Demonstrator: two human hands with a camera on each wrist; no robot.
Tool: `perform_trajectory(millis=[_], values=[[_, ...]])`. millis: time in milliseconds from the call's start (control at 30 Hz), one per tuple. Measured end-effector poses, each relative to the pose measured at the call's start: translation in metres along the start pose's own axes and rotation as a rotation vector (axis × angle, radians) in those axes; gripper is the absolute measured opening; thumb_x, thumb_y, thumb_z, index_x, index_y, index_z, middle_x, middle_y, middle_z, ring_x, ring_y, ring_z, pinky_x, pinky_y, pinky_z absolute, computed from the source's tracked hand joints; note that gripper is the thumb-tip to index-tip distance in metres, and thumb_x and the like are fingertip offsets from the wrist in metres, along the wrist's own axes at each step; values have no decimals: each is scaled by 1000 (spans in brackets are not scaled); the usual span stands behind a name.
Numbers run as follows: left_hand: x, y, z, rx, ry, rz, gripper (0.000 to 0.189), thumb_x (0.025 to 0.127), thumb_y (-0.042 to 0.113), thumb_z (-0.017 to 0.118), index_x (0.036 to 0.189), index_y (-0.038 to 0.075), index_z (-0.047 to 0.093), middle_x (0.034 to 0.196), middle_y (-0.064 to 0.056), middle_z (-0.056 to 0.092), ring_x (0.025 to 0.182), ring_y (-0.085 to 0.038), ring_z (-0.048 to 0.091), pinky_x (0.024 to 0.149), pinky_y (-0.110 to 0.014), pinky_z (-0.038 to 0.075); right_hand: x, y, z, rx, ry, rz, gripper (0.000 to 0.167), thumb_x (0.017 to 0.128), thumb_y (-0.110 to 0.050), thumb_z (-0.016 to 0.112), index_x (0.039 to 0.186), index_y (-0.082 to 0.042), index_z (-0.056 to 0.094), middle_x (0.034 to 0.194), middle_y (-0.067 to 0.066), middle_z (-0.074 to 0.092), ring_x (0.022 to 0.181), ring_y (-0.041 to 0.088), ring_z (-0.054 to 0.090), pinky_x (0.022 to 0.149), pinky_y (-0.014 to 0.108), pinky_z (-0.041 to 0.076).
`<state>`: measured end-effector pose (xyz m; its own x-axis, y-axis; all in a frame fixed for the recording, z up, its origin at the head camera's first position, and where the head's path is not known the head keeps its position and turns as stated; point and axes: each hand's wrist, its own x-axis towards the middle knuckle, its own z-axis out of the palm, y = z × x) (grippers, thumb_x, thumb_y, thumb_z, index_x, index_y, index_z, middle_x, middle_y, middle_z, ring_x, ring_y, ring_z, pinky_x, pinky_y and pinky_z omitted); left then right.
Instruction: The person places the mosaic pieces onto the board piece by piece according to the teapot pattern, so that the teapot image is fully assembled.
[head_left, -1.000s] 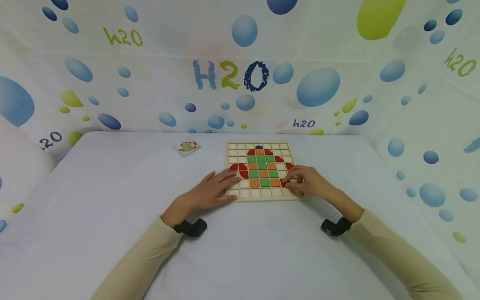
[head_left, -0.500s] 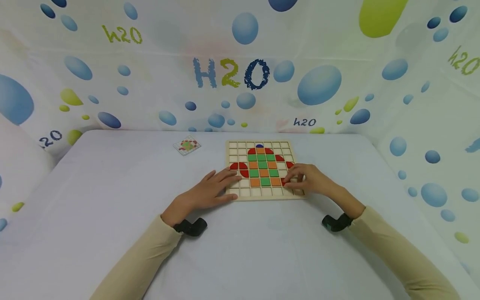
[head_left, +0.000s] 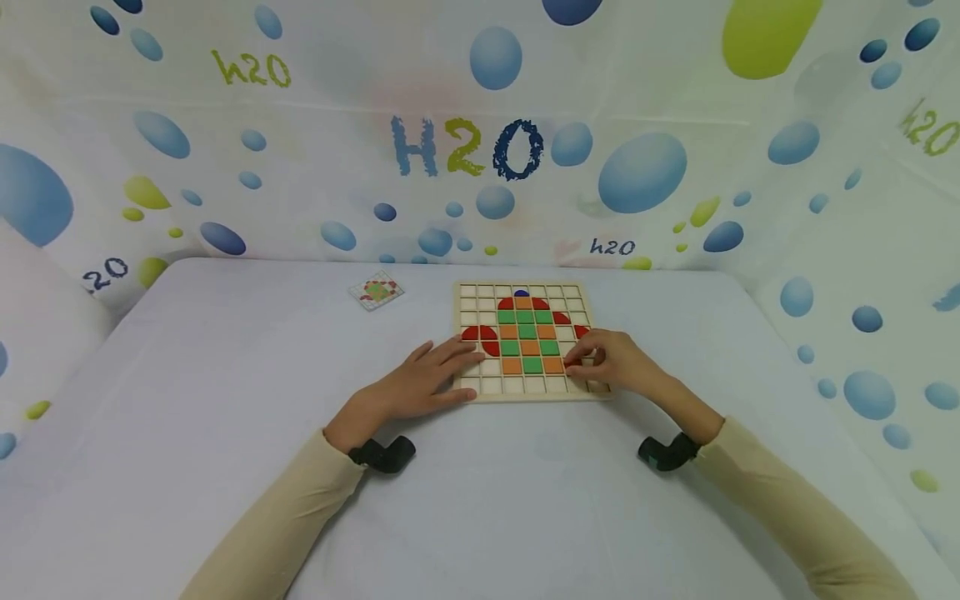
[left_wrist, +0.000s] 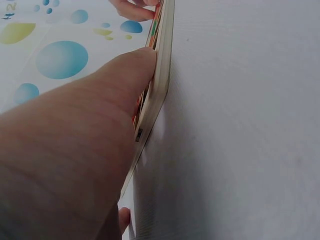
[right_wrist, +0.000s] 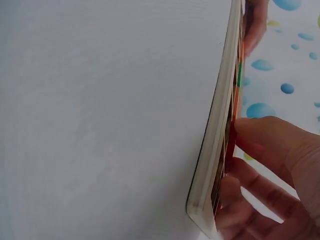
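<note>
A wooden grid board (head_left: 532,385) lies on the table, with green and orange square tiles (head_left: 528,347) set in its middle. Red rounded tiles (head_left: 489,333) sit around them, and a blue one (head_left: 521,293) is at the top. The left hand (head_left: 420,379) rests on the board's left side, its fingers extended and the thumb (left_wrist: 142,65) on the near edge. At the lower right, the right hand (head_left: 618,362) pinches a red tile (right_wrist: 231,142) between thumb and finger, down at a grid cell beside an orange square. The fingers cover much of that tile.
Left of the board, toward the back of the table, lies a small pattern card (head_left: 377,291) showing a similar coloured figure. A white cloth covers the table (head_left: 480,500). Behind it hangs a backdrop (head_left: 300,150) printed with blue and green drops.
The right hand's fingertips now cover more of the red tile, still at the same cell. The left hand stays where it was on the board.
</note>
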<state>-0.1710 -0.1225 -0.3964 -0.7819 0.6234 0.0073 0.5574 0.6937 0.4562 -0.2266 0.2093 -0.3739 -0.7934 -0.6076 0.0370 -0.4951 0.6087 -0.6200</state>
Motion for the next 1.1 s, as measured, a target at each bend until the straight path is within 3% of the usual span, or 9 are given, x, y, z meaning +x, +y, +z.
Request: perform_trajectory(millis=[267,633,800,1100], values=[[0,1,0,1,-4,-3,62,98,39,57,151,12,38,155,-12,33,146,-31,23,115,-59,17,-2,0,-1,22,-11,-38,10,84,-5,76,93,-1,75,94,9,69,85,21,62,74,23,54],[-2,3,-2,-9,-2,-6,62,98,38,57,150,11,38,155,-13,32,146,-32,22,115,-59,17,-3,0,-2,4,-15,-66,6,86,-3,73,91,-2,76,96,7,68,92,23,61,79,30,53],[-1,2,-1,-9,1,-5,62,98,39,57,150,11,38,155,-13,33,146,-32,24,115,-59,17,-3,1,-1,-16,2,-58,4,85,-4,74,89,-3,76,94,5,68,88,21,61,78,32,54],[-2,2,0,-1,-1,-8,62,98,40,57,150,12,38,155,-13,32,146,-32,22,115,-59,17,-4,5,-1,51,-19,-121,7,85,1,72,91,0,74,99,10,67,92,24,63,79,31,56]])
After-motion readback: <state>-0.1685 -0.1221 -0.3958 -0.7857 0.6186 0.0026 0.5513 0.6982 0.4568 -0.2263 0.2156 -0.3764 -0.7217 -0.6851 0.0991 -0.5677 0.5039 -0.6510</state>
